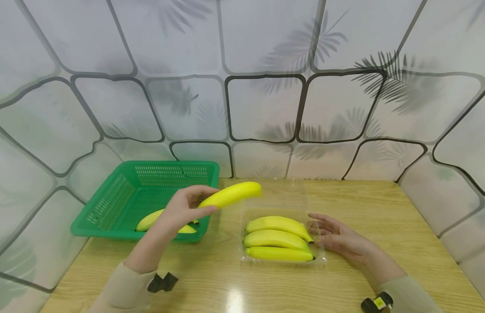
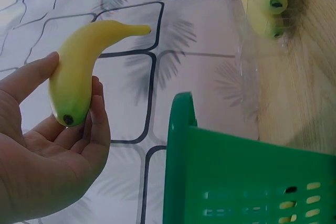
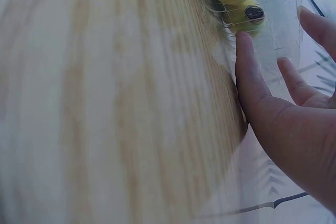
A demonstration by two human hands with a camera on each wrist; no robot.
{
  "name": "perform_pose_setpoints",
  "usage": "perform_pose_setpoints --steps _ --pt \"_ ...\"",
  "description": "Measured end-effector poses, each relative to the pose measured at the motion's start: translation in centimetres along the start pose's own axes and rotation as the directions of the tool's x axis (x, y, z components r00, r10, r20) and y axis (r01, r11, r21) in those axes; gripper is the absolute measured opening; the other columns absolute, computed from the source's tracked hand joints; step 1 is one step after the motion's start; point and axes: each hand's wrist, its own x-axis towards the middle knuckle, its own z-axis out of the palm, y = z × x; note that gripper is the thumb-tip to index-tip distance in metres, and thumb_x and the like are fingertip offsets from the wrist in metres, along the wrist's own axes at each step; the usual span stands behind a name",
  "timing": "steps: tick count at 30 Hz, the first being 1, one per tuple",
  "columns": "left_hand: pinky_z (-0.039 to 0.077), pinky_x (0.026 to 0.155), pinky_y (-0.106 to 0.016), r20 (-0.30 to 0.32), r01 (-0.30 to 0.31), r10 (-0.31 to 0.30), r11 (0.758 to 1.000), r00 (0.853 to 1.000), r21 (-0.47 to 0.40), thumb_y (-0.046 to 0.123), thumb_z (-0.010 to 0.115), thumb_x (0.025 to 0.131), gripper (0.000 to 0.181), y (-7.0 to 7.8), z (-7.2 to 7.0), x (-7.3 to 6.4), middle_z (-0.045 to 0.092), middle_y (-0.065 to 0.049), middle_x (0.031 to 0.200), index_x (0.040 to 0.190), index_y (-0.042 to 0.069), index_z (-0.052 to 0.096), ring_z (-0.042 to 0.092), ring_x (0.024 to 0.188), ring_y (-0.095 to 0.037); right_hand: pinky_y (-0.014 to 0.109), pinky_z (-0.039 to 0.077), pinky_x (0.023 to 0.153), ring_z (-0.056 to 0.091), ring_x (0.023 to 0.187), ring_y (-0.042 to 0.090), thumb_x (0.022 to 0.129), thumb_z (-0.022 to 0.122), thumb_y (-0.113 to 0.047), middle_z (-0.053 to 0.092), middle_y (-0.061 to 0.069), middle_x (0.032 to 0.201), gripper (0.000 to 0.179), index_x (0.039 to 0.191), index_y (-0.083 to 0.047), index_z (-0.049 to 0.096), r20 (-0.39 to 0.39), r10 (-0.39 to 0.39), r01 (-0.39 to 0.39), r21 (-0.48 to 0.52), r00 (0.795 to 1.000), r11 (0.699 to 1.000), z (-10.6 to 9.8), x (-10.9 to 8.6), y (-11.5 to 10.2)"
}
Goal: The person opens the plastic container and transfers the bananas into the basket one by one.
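Note:
A yellow banana (image 1: pixel 231 195) is gripped between the thumb and fingers of my left hand (image 1: pixel 186 206), raised between the basket and the clear box. In the left wrist view the same banana (image 2: pixel 79 69) shows its green-tinged end towards the palm. Three bananas (image 1: pixel 279 240) lie side by side in a clear plastic box (image 1: pixel 320 256), whose lid stands raised at the back. My right hand (image 1: pixel 342 239) is at the box's right side, fingers loosely extended along the wall. In the right wrist view its thumb (image 3: pixel 251 69) is right at the plastic.
A green plastic basket (image 1: pixel 81 228) stands on the left of the wooden table (image 1: pixel 367 200), with more bananas (image 1: pixel 148 220) in it. A patterned wall covering (image 1: pixel 262 108) rises behind the table and along both sides.

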Motion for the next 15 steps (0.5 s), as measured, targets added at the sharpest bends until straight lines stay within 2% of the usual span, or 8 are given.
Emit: perform_pose_setpoints --steps 7,11,15 --pt "0.059 0.087 -0.026 -0.029 0.018 -0.017 1.000 0.999 0.016 0.017 0.076 0.100 0.042 0.1 -1.2 -0.5 0.071 -0.019 0.132 0.139 0.002 0.067 0.069 0.105 -0.017 0.028 0.052 0.114 0.050 0.138 -0.003 0.113 0.044 -0.006 0.025 0.016 0.170 0.065 0.171 -0.023 0.020 0.006 -0.004 0.004 0.004 1.000 1.000 -0.2 0.1 0.2" --pt "0.058 0.088 -0.026 -0.050 0.046 -0.044 0.999 0.998 0.027 0.019 0.076 0.101 0.043 -0.2 -1.8 -0.7 0.070 -0.017 0.134 0.140 0.004 0.066 0.069 0.107 -0.017 0.029 0.053 0.114 0.050 0.138 -0.004 0.113 0.044 -0.007 0.031 0.006 0.167 0.065 0.171 -0.025 0.022 0.011 -0.010 0.010 0.016 1.000 1.000 -0.1 0.1 0.0" --pt "0.057 0.093 -0.025 -0.072 0.083 -0.082 0.996 0.994 0.016 0.021 0.075 0.101 0.045 -0.5 -2.4 -0.9 0.069 -0.015 0.138 0.142 0.006 0.065 0.068 0.109 -0.015 0.028 0.053 0.114 0.050 0.138 -0.004 0.113 0.044 -0.007 0.033 0.002 0.165 0.064 0.171 -0.026 0.023 0.015 -0.012 0.012 0.019 1.000 1.000 0.0 0.0 -0.1"
